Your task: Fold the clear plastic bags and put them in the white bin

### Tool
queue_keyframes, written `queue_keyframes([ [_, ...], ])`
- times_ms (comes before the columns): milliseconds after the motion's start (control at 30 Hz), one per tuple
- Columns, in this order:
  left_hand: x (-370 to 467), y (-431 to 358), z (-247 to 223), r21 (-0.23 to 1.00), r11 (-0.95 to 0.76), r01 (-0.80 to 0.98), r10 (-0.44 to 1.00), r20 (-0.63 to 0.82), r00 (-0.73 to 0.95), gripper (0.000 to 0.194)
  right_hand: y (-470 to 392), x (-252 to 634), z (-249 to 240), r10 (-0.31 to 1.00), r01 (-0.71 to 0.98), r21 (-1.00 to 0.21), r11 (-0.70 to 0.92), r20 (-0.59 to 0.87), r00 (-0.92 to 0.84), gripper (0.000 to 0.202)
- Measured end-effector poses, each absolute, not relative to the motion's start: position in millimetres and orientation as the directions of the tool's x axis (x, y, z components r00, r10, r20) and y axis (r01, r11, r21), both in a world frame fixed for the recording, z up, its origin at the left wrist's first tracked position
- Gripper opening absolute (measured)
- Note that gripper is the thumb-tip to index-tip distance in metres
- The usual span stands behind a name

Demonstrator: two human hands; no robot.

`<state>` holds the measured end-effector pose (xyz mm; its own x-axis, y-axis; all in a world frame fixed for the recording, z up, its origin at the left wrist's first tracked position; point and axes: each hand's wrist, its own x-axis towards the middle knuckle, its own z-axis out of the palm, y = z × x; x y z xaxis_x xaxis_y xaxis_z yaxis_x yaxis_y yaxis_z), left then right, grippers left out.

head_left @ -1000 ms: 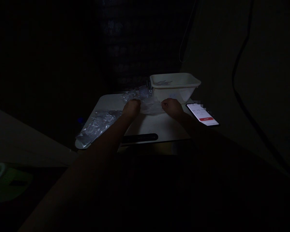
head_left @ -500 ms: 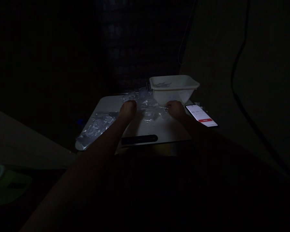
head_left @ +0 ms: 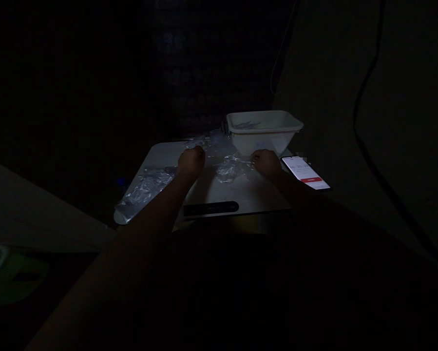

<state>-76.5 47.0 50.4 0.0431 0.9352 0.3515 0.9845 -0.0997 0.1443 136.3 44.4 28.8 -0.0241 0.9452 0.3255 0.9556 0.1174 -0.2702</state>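
Note:
In dim light, a clear plastic bag (head_left: 228,170) hangs crumpled over the white table between my two hands. My right hand (head_left: 267,163) pinches its right side in front of the basin. Closed in a fist, my left hand (head_left: 191,162) holds the far left side, where the film is faint. More clear plastic (head_left: 219,140) lies crumpled behind the hands, against the basin. A flat heap of clear plastic bags (head_left: 145,189) rests on the left of the table, beside my left forearm.
A white basin (head_left: 264,134) with some clear plastic inside stands at the table's back right. A lit phone (head_left: 305,173) lies right of my right hand. The white folding table (head_left: 219,192) has a black handle slot (head_left: 211,208) in front. A green basket (head_left: 16,278) sits low left.
The plastic between my hands has bunched up and sunk toward the middle, where it was stretched wider before. My left hand has shifted slightly left and up; my right hand is nearly still.

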Motion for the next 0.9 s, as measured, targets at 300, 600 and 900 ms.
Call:
queue_keyframes([
  [300, -78.7, 41.4, 53.7, 0.168, -0.019, 0.986, 0.932, 0.360, -0.043, 0.024, 45.3, 137.9, 27.6, 0.938, 0.954, -0.283, 0.095, 0.347, 0.010, 0.026],
  [600, -66.6, 40.5, 50.7, 0.090, -0.384, 0.919, 0.869, 0.372, 0.327, 0.044, 46.8, 120.9, 33.6, 0.897, 0.885, -0.382, 0.267, 0.435, -0.083, 0.020],
  [900, -42.5, 34.1, 31.4, 0.093, -0.456, 0.885, 0.887, 0.127, 0.444, 0.088, 46.9, 103.5, 38.0, 0.864, 0.735, -0.547, 0.401, 0.492, -0.106, 0.018],
])
